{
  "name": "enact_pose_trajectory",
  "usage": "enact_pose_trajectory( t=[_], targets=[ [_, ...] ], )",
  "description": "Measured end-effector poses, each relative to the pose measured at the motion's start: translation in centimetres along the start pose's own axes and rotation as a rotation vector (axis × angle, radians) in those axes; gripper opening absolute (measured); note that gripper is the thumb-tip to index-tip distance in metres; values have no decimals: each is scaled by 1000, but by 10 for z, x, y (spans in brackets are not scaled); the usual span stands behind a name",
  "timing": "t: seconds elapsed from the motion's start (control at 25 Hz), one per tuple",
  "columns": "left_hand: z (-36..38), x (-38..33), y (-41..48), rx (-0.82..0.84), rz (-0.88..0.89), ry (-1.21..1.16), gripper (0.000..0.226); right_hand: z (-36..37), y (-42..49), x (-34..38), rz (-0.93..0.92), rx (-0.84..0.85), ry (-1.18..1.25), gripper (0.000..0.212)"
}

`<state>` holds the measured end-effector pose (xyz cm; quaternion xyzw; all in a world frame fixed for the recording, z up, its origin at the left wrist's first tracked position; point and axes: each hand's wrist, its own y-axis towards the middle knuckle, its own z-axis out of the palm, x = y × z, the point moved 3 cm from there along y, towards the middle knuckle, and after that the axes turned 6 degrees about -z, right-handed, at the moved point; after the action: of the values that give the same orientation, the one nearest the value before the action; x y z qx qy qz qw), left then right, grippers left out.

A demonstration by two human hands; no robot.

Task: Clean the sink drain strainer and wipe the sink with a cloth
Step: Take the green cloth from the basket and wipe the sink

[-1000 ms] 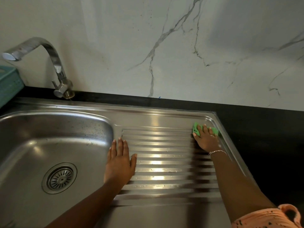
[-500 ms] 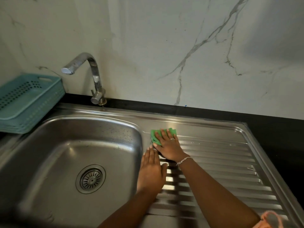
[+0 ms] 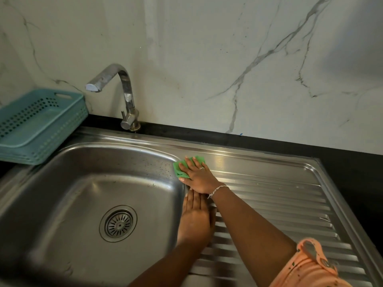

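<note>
No brand, label or writing can be read on anything here.

The green cloth (image 3: pixel 187 167) lies flat at the centre of the frame, on the steel ledge where the sink (image 3: pixel 68 172) basin's upper right corner meets the ribbed drainboard (image 3: pixel 275 206). Its long axis runs from lower left to upper right. The right hand (image 3: pixel 198 175) presses down on it, fingers spread and stretched flat toward the upper left, palm covering most of the cloth; it pins the cloth rather than gripping it. A ring shows on 1 finger and a thin bracelet (image 3: pixel 217 190) circles the wrist.

The left hand (image 3: pixel 194 216) lies just below, open and flat, fingers together pointing up the frame, resting on the basin's right rim with its fingertips tucked under the right wrist.

The round drain strainer (image 3: pixel 118 224) sits in the basin floor, lower centre-left. A teal basket (image 3: pixel 39 123) stands at the left edge, beside the faucet (image 3: pixel 124 96), whose spout points left.
</note>
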<state>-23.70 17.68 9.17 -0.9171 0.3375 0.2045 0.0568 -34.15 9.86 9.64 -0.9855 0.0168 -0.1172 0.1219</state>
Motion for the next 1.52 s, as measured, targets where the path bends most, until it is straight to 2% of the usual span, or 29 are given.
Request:
enact_pose_trajectory(
  t=[0.2, 0.4, 0.76, 0.96, 1.04, 1.16, 1.28, 1.36, 1.44, 1.52],
  targets=[
    [1, 2, 0, 10, -3, 20, 61, 0, -10, -14, 16, -109, 40, 53],
    [4, 5, 1, -13, -13, 86, 63, -4, -29, -38, 54, -141, 45, 51],
    [6, 9, 1, -40, -18, 11, 65, -11, -100, -132, 166, -182, 54, 50],
    [2, 4, 0, -52, -14, -4, 108, -14, -149, -197, 265, -225, 96, 50],
    [3, 6, 0, -49, -26, -11, 116, -13, -165, -218, 293, -249, 116, 50],
    [5, 8, 1, -36, -40, 10, 114, -13, -186, -247, 333, -292, 169, 49],
    [6, 10, 2, -29, -59, 26, 94, -13, -201, -268, 388, -335, 177, 49],
    [7, 10, 2, -19, -65, 18, 89, -14, -206, -274, 419, -349, 191, 49],
    [8, 12, 2, -13, -65, 23, 89, -18, -209, -275, 482, -372, 339, 49],
    [8, 14, 3, -24, -59, 13, 92, -29, -217, -273, 528, -520, 712, 46]
  ],
)
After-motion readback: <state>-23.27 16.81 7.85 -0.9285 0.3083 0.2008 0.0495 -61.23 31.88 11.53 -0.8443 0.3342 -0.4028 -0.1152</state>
